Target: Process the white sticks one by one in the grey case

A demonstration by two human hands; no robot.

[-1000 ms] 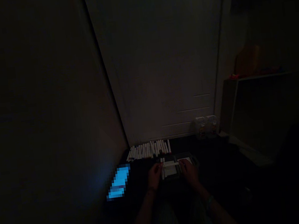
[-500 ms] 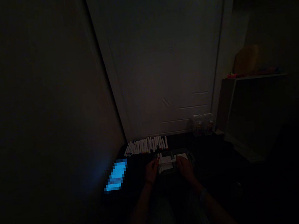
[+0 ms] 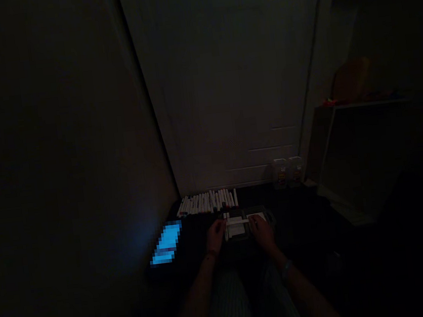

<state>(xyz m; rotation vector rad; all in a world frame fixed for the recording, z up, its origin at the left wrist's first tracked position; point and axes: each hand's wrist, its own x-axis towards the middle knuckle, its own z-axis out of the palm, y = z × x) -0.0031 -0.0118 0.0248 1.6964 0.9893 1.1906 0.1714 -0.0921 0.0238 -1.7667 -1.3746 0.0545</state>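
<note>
In the dim head view, a white marker (image 3: 237,222) lies crosswise between my hands. My left hand (image 3: 215,234) pinches its left end, and my right hand (image 3: 261,230) pinches the right end. Beneath it is a dark open case (image 3: 247,233) with pale inner surfaces. A couple of white markers (image 3: 226,233) stand lengthwise at the case's left side, beside my left fingers. Behind the case, a row of many white markers (image 3: 205,202) with coloured ends lies side by side. Darkness hides the fine detail of my fingertips.
A lit phone screen (image 3: 166,242), blurred into blocks, lies on the dark table (image 3: 302,219) at the left. Two clear containers (image 3: 281,173) stand at the back right against a pale door (image 3: 228,100). A shelf unit (image 3: 367,151) rises at the right.
The view has shifted slightly, so most things sit a little higher. Both hands still hold the marker crosswise over the case, with only slight movement.
</note>
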